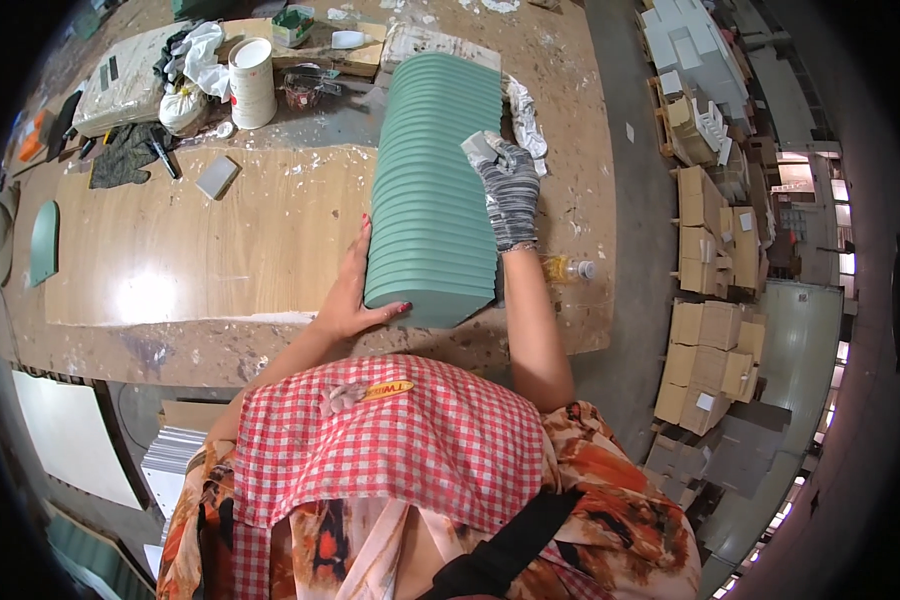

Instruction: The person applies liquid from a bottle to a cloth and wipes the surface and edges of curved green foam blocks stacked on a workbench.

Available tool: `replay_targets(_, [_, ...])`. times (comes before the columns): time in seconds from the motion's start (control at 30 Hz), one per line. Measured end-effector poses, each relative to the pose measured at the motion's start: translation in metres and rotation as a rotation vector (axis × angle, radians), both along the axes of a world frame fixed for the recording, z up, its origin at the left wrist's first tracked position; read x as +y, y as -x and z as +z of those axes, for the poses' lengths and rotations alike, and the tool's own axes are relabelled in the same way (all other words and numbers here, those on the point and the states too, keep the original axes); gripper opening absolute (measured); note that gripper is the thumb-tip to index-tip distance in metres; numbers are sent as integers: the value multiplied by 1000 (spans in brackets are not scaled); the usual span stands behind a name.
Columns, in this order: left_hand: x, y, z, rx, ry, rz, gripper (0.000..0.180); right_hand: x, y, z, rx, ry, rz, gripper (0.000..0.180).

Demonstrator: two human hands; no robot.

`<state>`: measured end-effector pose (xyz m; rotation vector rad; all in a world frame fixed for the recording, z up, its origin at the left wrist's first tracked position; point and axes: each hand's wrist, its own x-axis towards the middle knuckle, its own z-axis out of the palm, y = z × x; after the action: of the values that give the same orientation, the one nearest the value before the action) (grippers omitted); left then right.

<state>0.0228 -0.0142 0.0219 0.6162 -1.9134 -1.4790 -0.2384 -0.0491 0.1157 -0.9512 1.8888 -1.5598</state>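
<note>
A row of several green arch-topped panels point(432, 190) stands on edge, packed together, on the wooden workbench point(220, 250). My left hand point(353, 290), bare, presses flat against the near left side of the stack. My right hand point(508, 190) wears a striped grey glove and holds a small grey sanding block point(482, 147) against the stack's upper right edge.
A white bucket point(252, 82), rags, a cup and small tools crowd the bench's far left. A grey block point(216, 176) lies on the board, a single green panel point(44, 243) at the left edge. A plastic bottle point(568, 268) lies by my right forearm. Stacked cardboard boxes point(715, 240) fill the floor at right.
</note>
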Motion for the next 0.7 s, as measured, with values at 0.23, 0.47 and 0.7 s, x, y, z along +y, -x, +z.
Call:
replay_targets(0.23, [-1, 0, 0, -3, -31, -13, 121, -15, -5, -5, 14, -20, 74, 36])
replay_targets(0.47, [3, 0, 1, -40, -48, -24, 122, -24, -33, 3, 496, -72, 84, 30])
replay_targets(0.7, [7, 4, 6, 12, -74, -74, 125, -24, 2, -5, 675, 40, -10, 31])
